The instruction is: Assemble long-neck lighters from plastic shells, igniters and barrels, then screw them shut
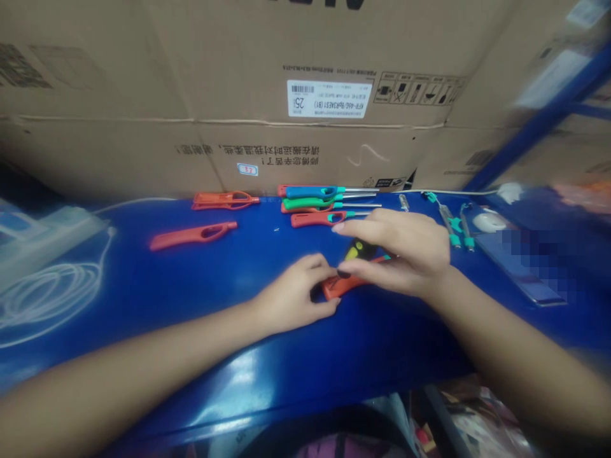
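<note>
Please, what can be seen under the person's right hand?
Under the right hand are a black-and-yellow tool, between its fingers, and part of an orange lighter, pinched by the left hand. The right hand covers the lighter's far end.

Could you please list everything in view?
Large carton: one, brown, back
Post: one, blue, upper right
Table: one, blue, across foreground
Lighters: several, red, blue, green, back centre
Casings: two or more, orange, red, left of lighters
Held lighter: one, orange, centre
Tool: one, black-yellow, by held lighter
Teal-ended parts: two, grey-teal, back right
Scrap: one, clear, right of lighters
Rounded object: one, white, right
Slab: one, dark blue, right
Cable: one coil, white, left
Box: one, white, far left
Clutter: uncountable, mixed, below table
Left hand: one, bare, on held lighter
Right hand: one, bare, round tool
</note>
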Demonstrator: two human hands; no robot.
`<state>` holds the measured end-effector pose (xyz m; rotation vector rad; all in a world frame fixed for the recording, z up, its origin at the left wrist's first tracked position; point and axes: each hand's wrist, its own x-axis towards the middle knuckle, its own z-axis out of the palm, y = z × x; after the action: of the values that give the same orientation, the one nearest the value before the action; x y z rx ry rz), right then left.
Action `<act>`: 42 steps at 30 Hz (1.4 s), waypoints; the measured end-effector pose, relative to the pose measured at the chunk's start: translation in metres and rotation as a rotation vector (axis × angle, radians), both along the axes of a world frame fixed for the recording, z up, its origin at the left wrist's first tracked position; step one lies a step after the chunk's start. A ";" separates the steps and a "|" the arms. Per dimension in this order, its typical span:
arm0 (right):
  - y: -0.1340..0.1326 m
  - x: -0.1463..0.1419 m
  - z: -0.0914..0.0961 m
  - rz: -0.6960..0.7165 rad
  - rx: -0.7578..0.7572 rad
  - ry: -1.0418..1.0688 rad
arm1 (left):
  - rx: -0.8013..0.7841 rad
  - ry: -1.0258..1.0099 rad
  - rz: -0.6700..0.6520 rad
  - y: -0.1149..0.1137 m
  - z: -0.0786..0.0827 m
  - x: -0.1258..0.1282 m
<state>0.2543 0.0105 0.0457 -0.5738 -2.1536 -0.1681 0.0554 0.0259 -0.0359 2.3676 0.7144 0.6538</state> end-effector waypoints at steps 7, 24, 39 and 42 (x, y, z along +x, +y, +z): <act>-0.004 -0.002 0.002 0.097 -0.120 0.079 | -0.010 -0.020 -0.012 0.000 0.000 0.000; -0.004 -0.001 0.001 0.126 -0.111 -0.060 | -0.022 -0.041 -0.005 -0.001 0.000 0.000; -0.006 0.002 0.000 0.035 -0.102 -0.085 | 0.004 -0.006 0.008 0.000 -0.002 -0.001; -0.004 0.004 -0.001 -0.022 0.037 -0.108 | 0.013 0.002 0.010 -0.001 -0.001 -0.001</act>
<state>0.2585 0.0069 0.0447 -0.5791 -2.2444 -0.2563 0.0548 0.0253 -0.0367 2.3778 0.7249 0.6624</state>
